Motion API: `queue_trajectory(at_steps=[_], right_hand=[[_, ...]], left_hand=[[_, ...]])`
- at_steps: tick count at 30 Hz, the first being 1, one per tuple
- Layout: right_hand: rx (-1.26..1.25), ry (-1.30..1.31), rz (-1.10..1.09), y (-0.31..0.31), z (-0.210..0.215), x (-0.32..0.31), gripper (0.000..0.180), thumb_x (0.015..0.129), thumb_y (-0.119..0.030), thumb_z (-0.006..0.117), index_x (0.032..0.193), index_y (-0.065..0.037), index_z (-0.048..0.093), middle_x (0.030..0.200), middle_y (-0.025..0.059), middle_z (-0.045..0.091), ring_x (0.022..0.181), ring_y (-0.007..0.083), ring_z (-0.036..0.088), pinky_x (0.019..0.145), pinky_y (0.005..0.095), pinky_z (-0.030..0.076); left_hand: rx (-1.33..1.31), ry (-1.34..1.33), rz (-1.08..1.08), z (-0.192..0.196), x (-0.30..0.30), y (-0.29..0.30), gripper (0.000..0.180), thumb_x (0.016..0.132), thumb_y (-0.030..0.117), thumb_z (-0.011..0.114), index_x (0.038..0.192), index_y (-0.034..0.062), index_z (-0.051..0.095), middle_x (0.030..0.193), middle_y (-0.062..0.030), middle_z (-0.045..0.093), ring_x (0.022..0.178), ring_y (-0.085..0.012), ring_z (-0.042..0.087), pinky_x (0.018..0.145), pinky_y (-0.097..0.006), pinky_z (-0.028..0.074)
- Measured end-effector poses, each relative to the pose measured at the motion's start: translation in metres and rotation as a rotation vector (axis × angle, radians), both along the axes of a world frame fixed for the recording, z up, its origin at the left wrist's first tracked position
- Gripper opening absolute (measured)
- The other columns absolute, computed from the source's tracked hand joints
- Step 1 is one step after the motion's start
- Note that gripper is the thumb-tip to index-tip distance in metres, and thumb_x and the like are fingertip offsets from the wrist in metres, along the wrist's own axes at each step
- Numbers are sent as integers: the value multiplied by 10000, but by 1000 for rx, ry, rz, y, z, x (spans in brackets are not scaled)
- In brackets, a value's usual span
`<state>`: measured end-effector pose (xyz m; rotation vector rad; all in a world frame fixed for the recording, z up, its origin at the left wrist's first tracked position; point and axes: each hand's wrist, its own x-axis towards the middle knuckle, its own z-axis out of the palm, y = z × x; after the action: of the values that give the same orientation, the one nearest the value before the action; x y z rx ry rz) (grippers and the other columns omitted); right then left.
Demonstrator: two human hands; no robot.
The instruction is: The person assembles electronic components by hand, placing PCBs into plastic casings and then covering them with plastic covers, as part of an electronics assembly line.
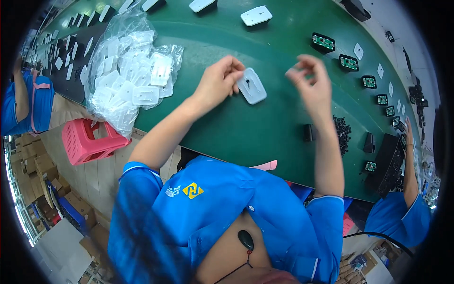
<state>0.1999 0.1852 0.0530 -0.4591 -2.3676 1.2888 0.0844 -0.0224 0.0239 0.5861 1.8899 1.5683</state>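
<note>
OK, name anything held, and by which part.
The left hand holds a white cover by its upper-left edge. Whether the right hand holds anything cannot be told.

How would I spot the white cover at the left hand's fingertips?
Find the big green table, then the space between the left hand and right hand. There, by the left hand, is a flat, rounded white cover with a small dark piece on its face. Unlike the many covers heaped in the clear plastic bag, it is on its own.
</note>
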Motion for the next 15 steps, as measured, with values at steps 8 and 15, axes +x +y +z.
queue_trajectory(at_steps=[8, 15], right_hand=[[815, -148, -78, 148, -39, -59, 374, 751, -71, 701, 1111, -112, 607, 1167, 90, 578, 1121, 301, 517, 948, 404, 430], [627, 6, -54, 110, -25, -55, 437, 765, -84, 704, 1179, -81, 563, 1076, 134, 615, 1009, 316, 569, 899, 398, 453]], left_hand=[[-272, 735, -198, -7, -27, 21, 108, 822, 8, 593, 928, 30, 591, 955, -184, 537, 835, -381, 588, 724, -445, 496], [-206, 807, -105, -11, -11, 10, 136, 879, 74, 586, 1012, 44, 585, 980, -173, 525, 801, -375, 572, 695, -432, 494]])
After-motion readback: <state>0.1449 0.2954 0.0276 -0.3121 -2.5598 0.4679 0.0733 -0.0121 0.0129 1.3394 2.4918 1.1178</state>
